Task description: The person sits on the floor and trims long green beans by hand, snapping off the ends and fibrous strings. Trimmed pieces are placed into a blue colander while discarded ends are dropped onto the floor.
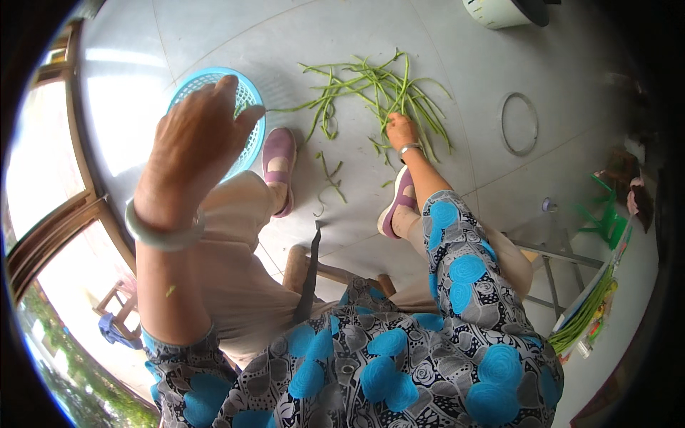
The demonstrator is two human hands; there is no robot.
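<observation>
A heap of long green beans (pixel 380 80) lies spread on the grey tiled floor. My right hand (pixel 401 131), a watch on its wrist, has its fingers curled on beans at the near side of the heap. My left hand (pixel 195 131), with a pale bangle (pixel 163 232) at the wrist, is held over a light-blue plastic basket (pixel 258 125). Its thumb stands apart from the forefinger, and the palm side is hidden. Some green shows between them inside the basket. One bean's end reaches close to the thumb tip; whether it touches is unclear.
Bean scraps (pixel 333 179) lie between my purple shoes (pixel 278 155). A metal ring (pixel 519 124) rests on the floor at right, with a pale bucket (pixel 495 12) beyond. More long beans (pixel 583 315) are at lower right, near a metal-legged stand (pixel 559 254) and a green plastic stool (pixel 610 222).
</observation>
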